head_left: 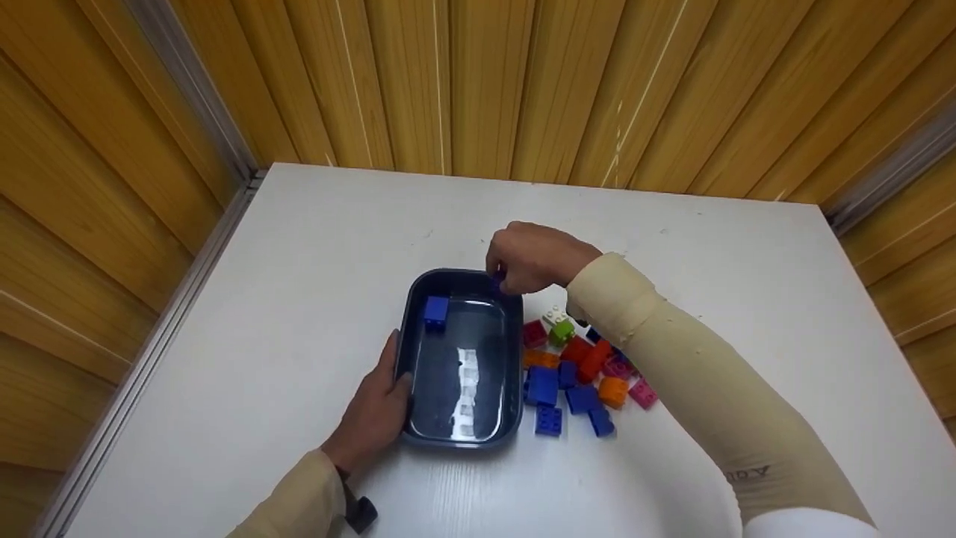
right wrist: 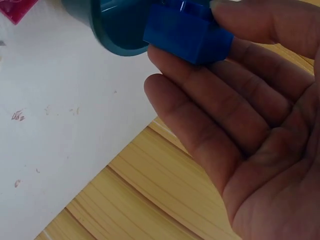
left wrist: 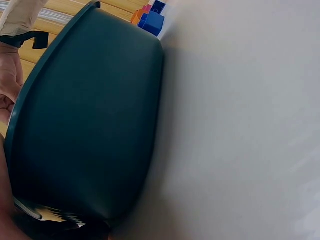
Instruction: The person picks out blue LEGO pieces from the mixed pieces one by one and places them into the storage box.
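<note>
A dark blue-green tray sits on the white table in the head view. My left hand grips its left side, the thumb at the rim; in the left wrist view the tray's outer wall fills much of the picture. Over the far right corner of the tray is my right hand. It pinches a blue toy building brick between thumb and fingers, seen best in the right wrist view. Another blue brick lies inside the tray, toward its far left.
Right of the tray lies a loose pile of toy bricks: blue, orange, red, pink, green and white. My right forearm partly covers the pile. Wood-patterned panels stand behind the white table.
</note>
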### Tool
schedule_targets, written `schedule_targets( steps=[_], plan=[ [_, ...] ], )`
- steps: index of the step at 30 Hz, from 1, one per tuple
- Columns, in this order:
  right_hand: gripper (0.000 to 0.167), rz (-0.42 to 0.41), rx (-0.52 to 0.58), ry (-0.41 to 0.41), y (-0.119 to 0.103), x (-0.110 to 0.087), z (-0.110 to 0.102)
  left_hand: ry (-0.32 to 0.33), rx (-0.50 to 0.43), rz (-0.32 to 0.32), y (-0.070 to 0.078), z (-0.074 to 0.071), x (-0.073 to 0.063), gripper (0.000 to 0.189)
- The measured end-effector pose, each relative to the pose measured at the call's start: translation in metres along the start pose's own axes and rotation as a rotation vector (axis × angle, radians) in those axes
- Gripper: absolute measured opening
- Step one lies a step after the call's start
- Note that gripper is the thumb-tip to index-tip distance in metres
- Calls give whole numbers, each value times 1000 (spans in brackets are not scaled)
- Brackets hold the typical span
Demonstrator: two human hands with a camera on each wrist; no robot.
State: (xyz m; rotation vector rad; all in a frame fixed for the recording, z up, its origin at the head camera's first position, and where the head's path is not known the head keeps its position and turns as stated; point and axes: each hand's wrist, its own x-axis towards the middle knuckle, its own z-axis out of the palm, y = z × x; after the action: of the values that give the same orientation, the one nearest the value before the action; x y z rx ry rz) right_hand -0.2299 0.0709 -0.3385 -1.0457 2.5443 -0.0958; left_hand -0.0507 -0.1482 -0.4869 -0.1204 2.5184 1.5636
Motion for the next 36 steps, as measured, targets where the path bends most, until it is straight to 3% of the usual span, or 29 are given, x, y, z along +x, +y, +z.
schedule_targets(
  steps=[9,26,36],
  plan=[
    [30,-9,-9,-10,-13,10,9,0,-11,-4,0,2,0,68],
    [21,-18,-34,-32,-28,18,29,0,-9,6,2,4,-4,68],
    [28,-52,-20,-24,-31,28,49,-5,-22,-3,3,6,-3,69]
  ],
)
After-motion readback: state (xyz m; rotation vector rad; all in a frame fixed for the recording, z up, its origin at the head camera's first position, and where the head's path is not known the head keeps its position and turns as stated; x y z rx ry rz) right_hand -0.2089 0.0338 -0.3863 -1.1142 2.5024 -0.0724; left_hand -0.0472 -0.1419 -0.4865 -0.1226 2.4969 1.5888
